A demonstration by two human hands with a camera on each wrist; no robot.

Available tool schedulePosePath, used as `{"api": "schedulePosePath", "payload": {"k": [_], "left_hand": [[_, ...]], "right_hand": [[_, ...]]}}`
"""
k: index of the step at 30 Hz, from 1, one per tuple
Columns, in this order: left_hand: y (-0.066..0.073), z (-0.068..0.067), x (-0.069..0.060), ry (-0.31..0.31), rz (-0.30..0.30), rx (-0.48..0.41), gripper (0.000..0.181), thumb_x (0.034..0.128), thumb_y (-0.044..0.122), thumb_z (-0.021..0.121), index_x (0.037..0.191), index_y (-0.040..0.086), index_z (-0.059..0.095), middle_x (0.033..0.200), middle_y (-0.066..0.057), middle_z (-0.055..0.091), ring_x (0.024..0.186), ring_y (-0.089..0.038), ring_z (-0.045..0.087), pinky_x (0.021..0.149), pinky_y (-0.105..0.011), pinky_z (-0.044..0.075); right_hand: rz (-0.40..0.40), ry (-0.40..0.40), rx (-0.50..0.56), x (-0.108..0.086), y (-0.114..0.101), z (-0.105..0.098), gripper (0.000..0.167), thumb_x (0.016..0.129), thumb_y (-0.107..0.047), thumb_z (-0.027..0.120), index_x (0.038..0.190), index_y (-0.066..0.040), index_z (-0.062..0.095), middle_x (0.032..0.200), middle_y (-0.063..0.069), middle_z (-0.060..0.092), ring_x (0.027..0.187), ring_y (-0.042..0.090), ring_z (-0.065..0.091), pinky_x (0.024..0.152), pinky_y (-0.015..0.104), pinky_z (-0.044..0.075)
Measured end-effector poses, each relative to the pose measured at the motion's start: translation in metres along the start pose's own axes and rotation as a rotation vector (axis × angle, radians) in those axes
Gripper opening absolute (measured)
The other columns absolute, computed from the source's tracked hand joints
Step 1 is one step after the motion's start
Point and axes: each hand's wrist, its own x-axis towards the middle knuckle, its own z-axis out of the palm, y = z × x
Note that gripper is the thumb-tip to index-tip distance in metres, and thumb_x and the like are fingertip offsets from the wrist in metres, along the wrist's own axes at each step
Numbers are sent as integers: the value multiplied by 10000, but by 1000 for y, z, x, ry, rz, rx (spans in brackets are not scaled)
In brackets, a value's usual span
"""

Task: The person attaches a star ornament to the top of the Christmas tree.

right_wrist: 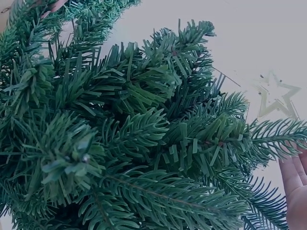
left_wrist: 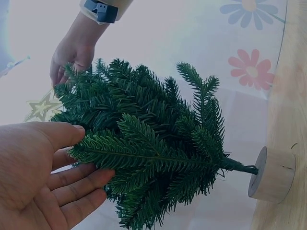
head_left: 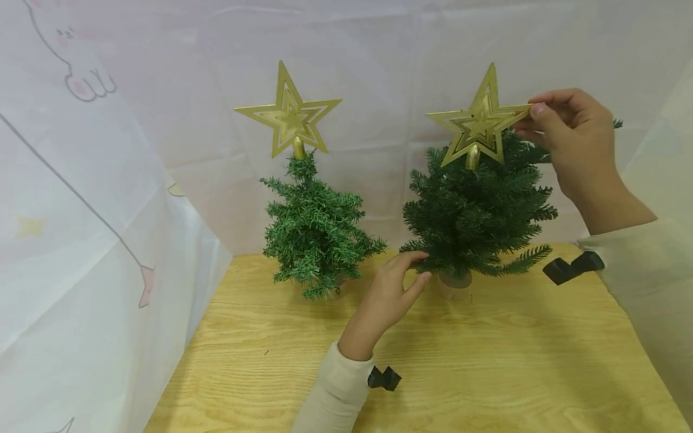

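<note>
A dark green miniature Christmas tree (head_left: 476,210) stands on the right, a gold star tree topper (head_left: 482,123) at its top. My right hand (head_left: 582,135) pinches the star's right point between thumb and fingers. By the tree's lower left branches is my left hand (head_left: 387,291), its thumb and fingers spread apart. In the left wrist view, that hand (left_wrist: 53,177) touches a branch tip (left_wrist: 96,148) with loosely extended fingers. Branches cover much of the right wrist view, where part of my right hand (right_wrist: 297,191) shows at the edge.
A lighter green miniature tree (head_left: 319,228) with its own gold star (head_left: 292,114) stands to the left. Both trees are on a wooden table (head_left: 260,373). The right tree has a round wooden base (left_wrist: 276,175). Behind hangs a pale printed cloth (head_left: 379,72), which also covers the left side.
</note>
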Motion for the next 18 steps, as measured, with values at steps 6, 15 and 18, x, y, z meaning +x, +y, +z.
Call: {"api": "schedulePosePath", "payload": {"k": [6, 15, 18], "left_hand": [[-3, -2, 0, 2, -15, 5, 464, 1005, 440, 498, 1416, 225, 480, 1333, 64, 530, 1202, -82, 517, 971, -334, 479], [-3, -6, 5, -18, 5, 10, 501, 995, 452, 515, 1440, 231, 447, 1347, 49, 517, 1227, -97, 501, 985, -361, 470], [-3, -10, 7, -18, 25, 26, 522, 990, 483, 502, 1448, 243, 436, 1353, 47, 516, 1236, -101, 497, 996, -360, 462]], "right_hand": [[8, -5, 9, 1, -1, -1, 221, 926, -14, 639, 1105, 107, 592, 1042, 170, 615, 916, 272, 673, 839, 320, 528], [-34, -18, 5, 2, -3, -2, 219, 912, 10, 650, 1087, 130, 597, 1014, 180, 621, 919, 278, 672, 844, 333, 531], [-39, -18, 5, 2, -4, 0, 217, 907, 21, 652, 1084, 133, 597, 1022, 182, 619, 941, 279, 660, 855, 336, 527]]}}
